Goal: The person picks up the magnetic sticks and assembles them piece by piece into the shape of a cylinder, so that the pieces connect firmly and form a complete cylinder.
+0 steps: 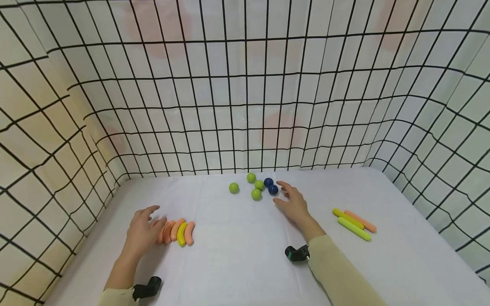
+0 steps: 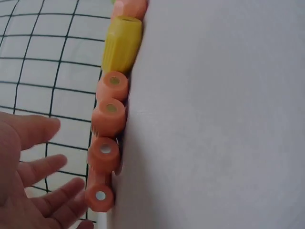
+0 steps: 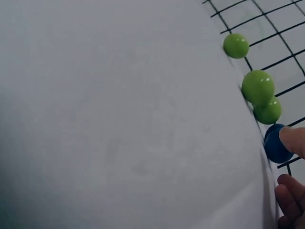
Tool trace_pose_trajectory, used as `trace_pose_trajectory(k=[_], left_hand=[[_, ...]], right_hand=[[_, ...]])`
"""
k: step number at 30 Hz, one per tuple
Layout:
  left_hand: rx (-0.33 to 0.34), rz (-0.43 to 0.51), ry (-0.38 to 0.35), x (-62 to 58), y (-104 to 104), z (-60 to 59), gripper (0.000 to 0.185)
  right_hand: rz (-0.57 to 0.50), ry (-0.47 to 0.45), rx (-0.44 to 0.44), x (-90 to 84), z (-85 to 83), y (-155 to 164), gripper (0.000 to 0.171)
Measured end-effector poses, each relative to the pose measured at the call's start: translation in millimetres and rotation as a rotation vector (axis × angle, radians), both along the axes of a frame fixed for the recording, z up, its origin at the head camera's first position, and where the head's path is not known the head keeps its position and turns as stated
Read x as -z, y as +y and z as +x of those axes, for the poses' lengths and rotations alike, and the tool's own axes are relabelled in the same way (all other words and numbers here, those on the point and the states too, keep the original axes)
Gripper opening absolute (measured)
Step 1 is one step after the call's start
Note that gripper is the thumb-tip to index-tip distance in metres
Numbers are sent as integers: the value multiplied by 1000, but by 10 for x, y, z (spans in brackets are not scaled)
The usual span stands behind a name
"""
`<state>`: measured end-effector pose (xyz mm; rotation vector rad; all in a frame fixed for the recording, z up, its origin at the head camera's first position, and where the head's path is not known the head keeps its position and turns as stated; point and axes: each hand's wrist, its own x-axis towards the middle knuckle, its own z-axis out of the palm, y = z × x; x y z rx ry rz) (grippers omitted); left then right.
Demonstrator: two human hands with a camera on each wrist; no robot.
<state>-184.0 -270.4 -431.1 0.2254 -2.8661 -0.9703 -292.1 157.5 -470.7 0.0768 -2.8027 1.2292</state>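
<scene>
My left hand [image 1: 147, 222] lies open on the white table, its fingers against the leftmost of a row of curved orange pieces [image 1: 168, 231] with one yellow curved piece [image 1: 181, 234] among them. In the left wrist view the spread fingers [image 2: 43, 167] sit beside the orange piece ends [image 2: 104, 152] and the yellow piece [image 2: 123, 43]. My right hand [image 1: 289, 198] is open, fingers stretched toward two blue balls [image 1: 273, 189]. A fingertip [image 3: 293, 140] touches a blue ball [image 3: 275, 145]. Several green balls [image 1: 256, 194] lie just left of the blue ones, also as green balls [image 3: 258, 87].
Two yellow-green sticks [image 1: 354, 229] and an orange stick [image 1: 360, 221] lie at the right of the table [image 1: 237, 255]. Cloth walls with a black grid [image 1: 245, 106] close in the back and both sides. A black wrist camera [image 1: 296, 253] sits on each arm.
</scene>
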Motion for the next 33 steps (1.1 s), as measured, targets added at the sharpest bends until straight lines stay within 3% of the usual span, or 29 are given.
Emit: trace_pose_trajectory(k=[9, 16, 23, 33], left_hand=[[-4, 38, -67, 126, -174, 37, 57], [6, 57, -125, 120, -245, 9, 56], [-9, -20, -98, 121, -292, -1, 56], [-64, 20, -122, 140, -309, 32, 48]], right_hand=[[90, 7, 48, 43, -82, -16, 59], [105, 12, 55, 40, -82, -12, 55], [83, 27, 66, 75, -86, -10, 49], [67, 50, 114, 43, -45, -92, 43]])
